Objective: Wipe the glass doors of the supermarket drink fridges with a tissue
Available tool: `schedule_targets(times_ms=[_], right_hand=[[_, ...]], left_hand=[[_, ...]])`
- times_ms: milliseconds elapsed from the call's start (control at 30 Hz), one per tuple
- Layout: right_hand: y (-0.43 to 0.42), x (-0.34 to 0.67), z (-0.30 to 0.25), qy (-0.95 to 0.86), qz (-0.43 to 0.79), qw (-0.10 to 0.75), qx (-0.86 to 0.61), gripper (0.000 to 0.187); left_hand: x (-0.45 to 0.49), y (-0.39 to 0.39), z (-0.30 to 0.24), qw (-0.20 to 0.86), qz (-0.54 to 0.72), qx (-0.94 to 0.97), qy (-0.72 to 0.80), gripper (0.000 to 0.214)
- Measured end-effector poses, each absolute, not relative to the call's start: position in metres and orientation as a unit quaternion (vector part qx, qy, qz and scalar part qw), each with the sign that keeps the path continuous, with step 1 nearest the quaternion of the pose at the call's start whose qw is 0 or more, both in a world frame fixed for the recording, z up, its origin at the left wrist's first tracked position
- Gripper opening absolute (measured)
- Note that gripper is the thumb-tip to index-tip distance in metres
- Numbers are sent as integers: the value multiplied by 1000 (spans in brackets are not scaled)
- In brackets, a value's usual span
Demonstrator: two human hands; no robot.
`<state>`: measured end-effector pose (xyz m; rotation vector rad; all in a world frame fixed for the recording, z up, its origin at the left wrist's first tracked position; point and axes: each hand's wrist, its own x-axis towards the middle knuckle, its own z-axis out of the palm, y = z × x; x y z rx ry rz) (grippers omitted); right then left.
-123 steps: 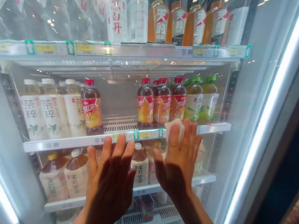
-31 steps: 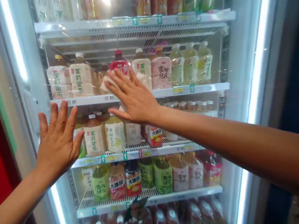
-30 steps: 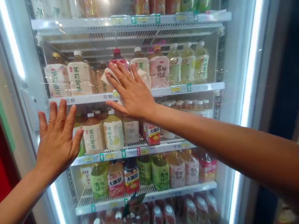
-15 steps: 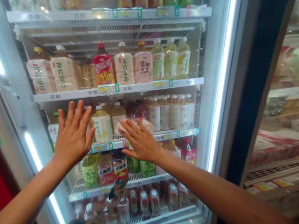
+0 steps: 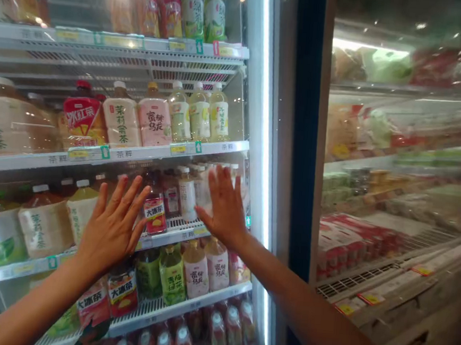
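Note:
My left hand (image 5: 117,219) is spread against the glass door of a drinks cooler, fingers apart and nothing in it. To its right, my right hand (image 5: 224,206) lies against the same door near its right side, fingers pointing up and slightly blurred. Under that palm and fingers is a white cloth (image 5: 206,193), mostly hidden, pressed to the glass. Behind the glass, a small bottle of red drink (image 5: 155,214) shows between the hands. White-labelled bottles (image 5: 188,193) stand just left of my right hand.
Cooler shelves (image 5: 148,153) hold rows of tea bottles. A bright light strip (image 5: 267,117) runs down the door's right side, beside a dark upright post (image 5: 305,146). An open chilled display (image 5: 368,242) with packaged goods stands to the right.
The view has swung right, showing more of the neighbouring display. My right hand has moved right and turned fingers-up, covering more of the cloth. My left hand stays spread against the glass.

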<state>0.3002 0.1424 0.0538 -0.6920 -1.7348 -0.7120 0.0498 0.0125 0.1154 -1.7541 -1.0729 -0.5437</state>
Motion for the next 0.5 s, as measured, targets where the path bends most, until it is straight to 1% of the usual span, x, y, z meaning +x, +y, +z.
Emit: schedule_targets(times_ms=[67, 100, 200, 267, 300, 367, 433, 500], right_hand=[[151, 318, 56, -711, -283, 564, -310, 93], [154, 325, 54, -718, -283, 560, -302, 94], [160, 340, 45, -774, -301, 503, -239, 100], [165, 349, 52, -789, -315, 483, -213, 100], [168, 353, 61, -783, -315, 490, -219, 98], [173, 358, 81, -749, -302, 532, -256, 94], [174, 355, 93, -723, -288, 562, -280, 94], [169, 345, 91, -741, -297, 546, -254, 98]], left_hand=[[63, 23, 117, 492, -219, -724, -431, 78], [69, 28, 117, 494, -215, -725, -429, 78], [82, 39, 118, 504, -205, -723, -427, 80], [87, 44, 117, 510, -201, -718, -430, 81], [89, 45, 117, 513, -202, -715, -431, 82], [90, 47, 116, 519, -206, -709, -431, 82], [90, 48, 114, 526, -209, -704, -429, 82], [90, 48, 113, 531, -210, -701, -428, 81]])
